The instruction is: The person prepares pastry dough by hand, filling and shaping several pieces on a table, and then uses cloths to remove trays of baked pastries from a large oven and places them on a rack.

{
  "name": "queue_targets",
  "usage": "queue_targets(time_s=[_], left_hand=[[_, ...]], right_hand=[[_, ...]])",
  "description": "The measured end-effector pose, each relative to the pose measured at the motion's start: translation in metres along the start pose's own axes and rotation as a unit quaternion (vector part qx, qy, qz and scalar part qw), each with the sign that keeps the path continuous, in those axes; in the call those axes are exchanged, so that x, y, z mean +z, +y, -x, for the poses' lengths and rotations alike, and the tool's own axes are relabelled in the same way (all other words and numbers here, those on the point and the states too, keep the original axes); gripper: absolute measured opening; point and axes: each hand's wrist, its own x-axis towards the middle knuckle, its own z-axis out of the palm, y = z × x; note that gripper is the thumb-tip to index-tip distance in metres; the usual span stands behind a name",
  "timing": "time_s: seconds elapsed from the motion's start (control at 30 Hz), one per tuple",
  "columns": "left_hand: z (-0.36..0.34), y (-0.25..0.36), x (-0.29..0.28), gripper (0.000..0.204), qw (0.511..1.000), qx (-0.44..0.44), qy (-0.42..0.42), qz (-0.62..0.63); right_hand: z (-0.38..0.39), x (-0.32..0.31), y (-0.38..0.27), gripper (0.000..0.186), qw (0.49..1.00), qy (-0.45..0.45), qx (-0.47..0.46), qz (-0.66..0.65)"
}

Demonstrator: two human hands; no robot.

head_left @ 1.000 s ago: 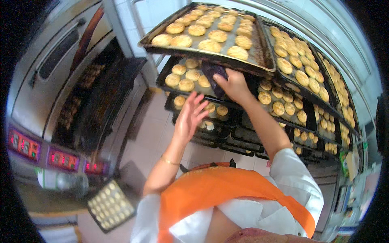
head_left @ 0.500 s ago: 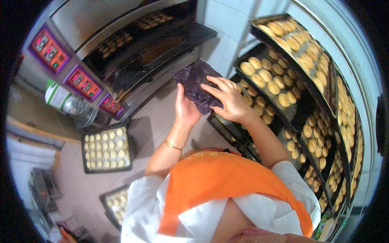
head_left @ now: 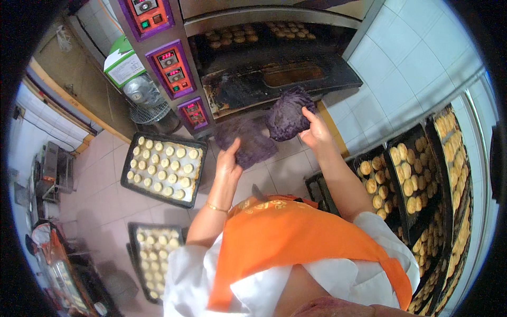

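In front of the oven I hold a dark purple cloth in each hand. My left hand (head_left: pixel 229 162) pinches the edge of one cloth (head_left: pixel 250 142), which spreads out flat and is somewhat blurred. The other cloth (head_left: pixel 287 117) is bunched up in my right hand (head_left: pixel 317 130), thumb on top and the other fingers mostly hidden. The two cloths lie close side by side. Just beyond them is the lowered dark oven door (head_left: pixel 332 79). Inside the oven chamber, round pastries (head_left: pixel 290 30) sit in rows on trays.
Control panels (head_left: pixel 174 68) run down the oven's left side. Trays of pale dough rounds (head_left: pixel 200 177) (head_left: pixel 133 248) stand low at left. A rack (head_left: pixel 441 195) of baked pastries fills the right side. A fan-like metal machine (head_left: pixel 142 95) stands left of the oven, below a green-and-white box (head_left: pixel 122 63).
My hands have moved apart, and the dark bundle they held together is now two separate cloths. The view has turned toward the oven, so the rack sits farther right.
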Motion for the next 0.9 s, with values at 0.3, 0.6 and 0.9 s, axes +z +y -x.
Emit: queue_targets(time_s=[0.3,0.6,0.9], left_hand=[[-0.033,0.022,-0.087,0.045,0.982,0.083,0.158,0.068],[-0.05,0.024,-0.073,0.044,0.948,0.129,0.279,0.077],[-0.074,0.038,-0.032,0.061,0.946,0.2,0.206,0.151]], right_hand=[[-0.234,0.039,-0.024,0.025,0.981,0.097,0.008,0.167],[-0.465,0.146,-0.014,0.054,0.71,0.089,-0.248,0.654],[-0.508,0.167,0.018,0.048,0.449,-0.086,-0.226,0.86]])
